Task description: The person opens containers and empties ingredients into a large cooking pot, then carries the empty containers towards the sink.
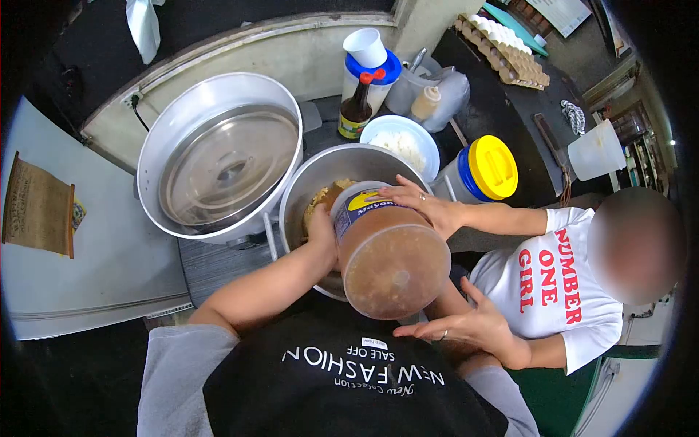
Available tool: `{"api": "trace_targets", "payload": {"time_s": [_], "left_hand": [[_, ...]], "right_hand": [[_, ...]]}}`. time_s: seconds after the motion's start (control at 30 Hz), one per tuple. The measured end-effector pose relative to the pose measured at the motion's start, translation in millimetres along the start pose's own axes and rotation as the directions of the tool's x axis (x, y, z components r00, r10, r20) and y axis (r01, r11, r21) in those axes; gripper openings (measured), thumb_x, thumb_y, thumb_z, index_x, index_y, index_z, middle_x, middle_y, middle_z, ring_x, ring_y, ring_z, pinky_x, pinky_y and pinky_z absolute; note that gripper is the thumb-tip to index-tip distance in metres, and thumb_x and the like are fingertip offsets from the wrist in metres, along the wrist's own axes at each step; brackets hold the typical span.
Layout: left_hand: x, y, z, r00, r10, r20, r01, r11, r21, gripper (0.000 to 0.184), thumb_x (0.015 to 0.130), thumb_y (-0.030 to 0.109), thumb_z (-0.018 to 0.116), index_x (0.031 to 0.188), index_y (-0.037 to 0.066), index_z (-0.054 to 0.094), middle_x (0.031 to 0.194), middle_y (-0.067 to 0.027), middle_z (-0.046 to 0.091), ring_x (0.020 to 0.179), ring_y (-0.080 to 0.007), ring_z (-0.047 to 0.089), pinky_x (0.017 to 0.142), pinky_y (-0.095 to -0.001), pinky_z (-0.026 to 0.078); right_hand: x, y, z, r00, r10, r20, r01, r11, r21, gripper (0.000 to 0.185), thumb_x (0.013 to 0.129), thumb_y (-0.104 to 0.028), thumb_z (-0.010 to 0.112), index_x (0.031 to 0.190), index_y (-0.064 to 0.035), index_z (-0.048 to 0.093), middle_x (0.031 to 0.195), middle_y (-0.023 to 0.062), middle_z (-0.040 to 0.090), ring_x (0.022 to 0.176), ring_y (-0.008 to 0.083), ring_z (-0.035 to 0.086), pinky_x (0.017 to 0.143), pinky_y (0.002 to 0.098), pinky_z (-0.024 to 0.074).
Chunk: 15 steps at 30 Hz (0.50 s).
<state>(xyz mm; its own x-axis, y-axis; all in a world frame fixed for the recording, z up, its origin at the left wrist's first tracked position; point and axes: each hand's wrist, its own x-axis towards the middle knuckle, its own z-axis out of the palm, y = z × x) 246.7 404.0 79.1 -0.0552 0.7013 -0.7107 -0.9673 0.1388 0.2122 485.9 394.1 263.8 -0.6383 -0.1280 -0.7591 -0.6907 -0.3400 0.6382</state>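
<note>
A large plastic mayonnaise jar [397, 266] with brown contents is tilted over a deep metal pot [296, 195], its base toward me and its mouth inside the pot. My left hand [321, 231] grips the jar's left side near the mouth. My right forearm reaches up behind the jar, which hides that hand and its fingers. Brownish-yellow food [325, 198] shows in the pot past my left hand. One hand of a co-worker [426, 206] rests on the jar's label side. The co-worker's other hand [477, 325] is spread close by the jar's base.
Left of the pot stands a wide aluminium pot [149, 156] with a metal lid [251, 160] inside. Behind are a white-filled bowl [399, 138], a dark sauce bottle [355, 113] and a yellow-lidded container [493, 167]. The co-worker [542, 280] stands close at my right. Egg trays [506, 54] lie farther back.
</note>
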Motion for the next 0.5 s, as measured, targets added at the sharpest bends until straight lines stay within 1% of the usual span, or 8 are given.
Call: {"api": "trace_targets", "payload": {"time_s": [0.1,0.2,0.3,0.33,0.37,0.4,0.47,0.5], "left_hand": [[14.7,-3.5,-29.5,0.998,0.040,-0.054,-0.038,0.998,0.041,0.048,0.095,0.031,0.027,0.113,-0.001,0.057,0.107,-0.0236,0.064,0.096,-0.0349,0.064,0.089,-0.0467,0.051],[24.5,-2.6,-57.5,1.000,-0.006,-0.008,0.006,1.000,0.011,0.045,0.094,0.029,0.028,0.112,-0.001,0.057,0.106,-0.0237,0.064,0.096,-0.0349,0.064,0.089,-0.0470,0.051],[27.8,3.9,-75.9,0.998,-0.046,0.044,0.047,0.999,-0.017,0.043,0.093,0.027,0.029,0.111,-0.001,0.058,0.105,-0.0238,0.064,0.095,-0.0349,0.064,0.089,-0.0472,0.051],[26.3,5.1,-74.5,1.000,-0.017,0.021,0.017,1.000,0.000,0.043,0.093,0.026,0.029,0.110,-0.001,0.058,0.105,-0.0236,0.064,0.095,-0.0347,0.064,0.090,-0.0471,0.050],[26.0,4.1,-69.9,1.000,0.013,0.000,-0.013,1.000,0.014,0.043,0.093,0.026,0.029,0.110,0.000,0.058,0.105,-0.0235,0.064,0.095,-0.0345,0.064,0.090,-0.0469,0.050],[24.8,3.5,-63.2,0.999,0.043,-0.017,-0.043,0.999,0.029,0.042,0.093,0.026,0.030,0.110,0.000,0.058,0.105,-0.0233,0.064,0.095,-0.0343,0.064,0.091,-0.0468,0.050],[11.2,3.4,-44.4,0.995,0.093,-0.027,-0.093,0.995,0.026,0.048,0.093,0.027,0.026,0.115,-0.002,0.056,0.109,-0.0251,0.062,0.101,-0.0361,0.062,0.094,-0.0480,0.048],[8.2,3.2,-38.0,0.993,0.117,-0.032,-0.116,0.993,0.027,0.050,0.092,0.028,0.024,0.117,-0.003,0.055,0.111,-0.0260,0.061,0.105,-0.0369,0.060,0.095,-0.0486,0.046]], "right_hand": [[-0.2,2.4,1.5,0.999,-0.031,-0.017,0.031,0.999,-0.013,0.108,0.085,-0.046,0.063,0.143,0.0050,-0.013,0.152,0.0255,-0.011,0.143,0.0325,-0.008,0.117,0.0386,-0.0008],[12.9,0.7,1.1,1.000,-0.004,0.009,0.004,0.998,-0.056,0.101,0.086,-0.045,0.061,0.142,0.0037,-0.007,0.149,0.0241,-0.005,0.139,0.0313,-0.002,0.114,0.0383,0.0039],[27.4,-5.4,2.8,0.995,0.059,0.077,-0.043,0.981,-0.191,0.094,0.087,-0.045,0.060,0.140,0.0024,-0.001,0.146,0.0226,0.001,0.136,0.0302,0.004,0.111,0.0380,0.0086],[34.1,-8.0,4.0,0.989,0.086,0.122,-0.049,0.959,-0.280,0.091,0.088,-0.045,0.059,0.140,0.0019,0.001,0.145,0.0221,0.004,0.134,0.0298,0.006,0.110,0.0379,0.0102],[45.2,-15.1,4.6,0.978,0.119,0.173,-0.044,0.922,-0.384,0.089,0.088,-0.045,0.059,0.139,0.0015,0.003,0.144,0.0217,0.006,0.133,0.0294,0.008,0.109,0.0378,0.0118],[57.3,-22.8,6.8,0.958,0.153,0.244,-0.003,0.852,-0.523,0.087,0.089,-0.045,0.059,0.139,0.0010,0.005,0.143,0.0212,0.008,0.132,0.0290,0.010,0.108,0.0377,0.0133],[91.6,-42.8,11.9,0.891,0.207,0.403,0.192,0.635,-0.748,0.082,0.089,-0.044,0.058,0.138,0.0001,0.009,0.142,0.0202,0.012,0.130,0.0282,0.015,0.106,0.0375,0.0165],[109.0,-51.5,15.5,0.852,0.227,0.471,0.299,0.528,-0.795,0.080,0.090,-0.044,0.057,0.137,-0.0003,0.011,0.141,0.0197,0.014,0.128,0.0278,0.017,0.105,0.0374,0.0180]]}}
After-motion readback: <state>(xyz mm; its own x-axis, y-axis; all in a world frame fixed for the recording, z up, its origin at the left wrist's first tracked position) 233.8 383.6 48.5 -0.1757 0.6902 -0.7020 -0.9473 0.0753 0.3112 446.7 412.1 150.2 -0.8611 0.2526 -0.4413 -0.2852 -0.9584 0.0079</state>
